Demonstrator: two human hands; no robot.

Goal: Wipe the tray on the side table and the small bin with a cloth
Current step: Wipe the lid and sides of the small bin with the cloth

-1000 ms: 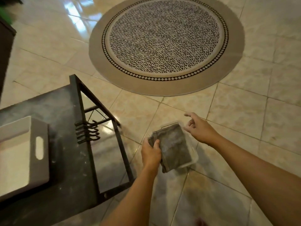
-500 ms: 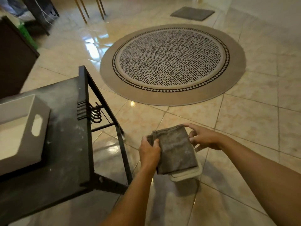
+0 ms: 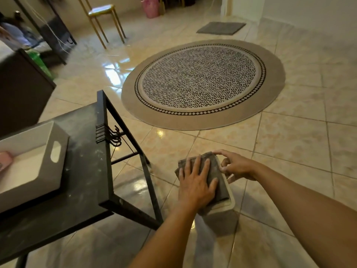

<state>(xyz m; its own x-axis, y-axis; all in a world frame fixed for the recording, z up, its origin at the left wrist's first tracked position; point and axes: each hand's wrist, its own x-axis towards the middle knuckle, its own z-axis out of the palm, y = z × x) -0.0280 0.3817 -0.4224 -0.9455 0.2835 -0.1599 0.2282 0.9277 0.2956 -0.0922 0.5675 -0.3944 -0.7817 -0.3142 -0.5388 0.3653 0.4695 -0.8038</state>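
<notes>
A folded grey cloth lies across the top of the small white bin, which stands on the tiled floor just right of the side table. My left hand presses flat on the cloth with fingers spread. My right hand pinches the bin's far right rim beside the cloth. The white tray with a cut-out handle sits on the dark side table at the left; something pink lies inside it.
A round patterned rug covers the floor ahead. A gold-legged stool, a grey mat and a pink bag are farther back. A dark cabinet stands at the left. Hooks hang from the table's frame.
My left hand went from gripping the cloth's left edge to lying flat on top of it. The right hand shifted to the bin's rim. The view tilted up, showing more of the room.
</notes>
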